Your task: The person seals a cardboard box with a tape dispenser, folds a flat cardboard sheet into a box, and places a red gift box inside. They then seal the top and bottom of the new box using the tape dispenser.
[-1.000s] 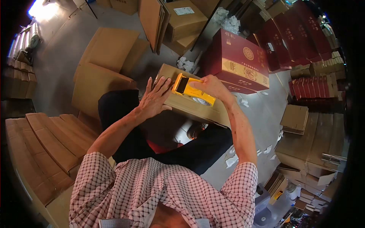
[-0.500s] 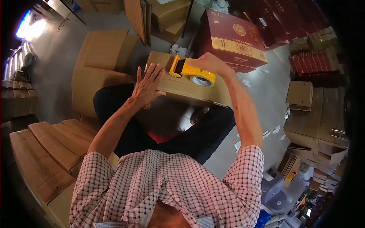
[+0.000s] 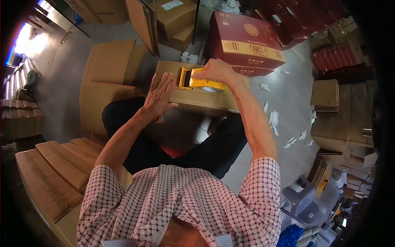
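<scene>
A brown cardboard box (image 3: 193, 99) lies across my knees, its long top face toward me. My left hand (image 3: 159, 91) rests flat on the box's left part, fingers stretched out and thumb apart. In my right hand (image 3: 218, 72) is a yellow tape dispenser (image 3: 201, 82), gripped from above. The dispenser sits on the top of the box just right of my left fingers, its dark front end pointing left. Part of its tape roll shows below the yellow side, and my palm covers the rear.
A maroon gift carton (image 3: 247, 35) stands just beyond the box. Open cardboard boxes (image 3: 105, 86) are at the left, flattened cartons (image 3: 53, 177) at the lower left. A grey plastic stool (image 3: 302, 201) is at the lower right. White paper scraps (image 3: 273, 121) litter the floor.
The tape dispenser in my right hand has shifted a little left along the box and tipped, showing less of its roll. My left hand stays flat on the box. The view has turned slightly.
</scene>
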`<state>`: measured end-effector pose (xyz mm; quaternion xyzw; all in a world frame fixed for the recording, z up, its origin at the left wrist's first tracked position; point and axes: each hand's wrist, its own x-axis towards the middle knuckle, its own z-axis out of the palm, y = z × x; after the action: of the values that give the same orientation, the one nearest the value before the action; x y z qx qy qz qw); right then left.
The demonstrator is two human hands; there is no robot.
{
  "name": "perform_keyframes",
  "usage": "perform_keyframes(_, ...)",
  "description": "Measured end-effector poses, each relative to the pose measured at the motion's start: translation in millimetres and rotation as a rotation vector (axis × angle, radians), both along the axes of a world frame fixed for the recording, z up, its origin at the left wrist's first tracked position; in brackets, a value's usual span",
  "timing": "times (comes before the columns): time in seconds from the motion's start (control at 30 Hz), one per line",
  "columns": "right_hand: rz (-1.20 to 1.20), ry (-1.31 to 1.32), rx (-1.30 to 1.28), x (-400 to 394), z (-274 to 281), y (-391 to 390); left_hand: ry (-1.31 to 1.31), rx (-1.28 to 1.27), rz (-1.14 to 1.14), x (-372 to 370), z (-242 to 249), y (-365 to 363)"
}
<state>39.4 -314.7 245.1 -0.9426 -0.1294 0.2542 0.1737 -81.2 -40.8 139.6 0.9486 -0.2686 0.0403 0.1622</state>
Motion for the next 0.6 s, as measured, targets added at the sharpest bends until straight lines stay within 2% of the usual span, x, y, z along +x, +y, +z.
perform_keyframes(0.1, -0.004, 0.013, 0.036, 1.0, -0.7, -7.0, 0.023, 0.13, -0.015, -2.9, 10.4, -4.7)
perform_keyframes(0.17, 0.017, 0.048, 0.021, 5.5, -6.9, -4.9, 0.026, 0.12, -0.001, -2.9, 8.3, -7.2)
perform_keyframes(0.33, 0.051, 0.03, -0.106, 4.3, 0.3, 8.0, -0.003, 0.193, -0.014, 1.5, 7.3, -15.3)
perform_keyframes(0.43, 0.035, 0.026, -0.094, 0.9, 2.4, 5.8, 0.051, 0.087, -0.041, 5.2, 1.1, -19.0)
perform_keyframes(0.6, 0.026, -0.035, -0.094, -7.6, 2.2, 6.0, 0.056, 0.129, -0.079, 4.2, 9.5, -16.8)
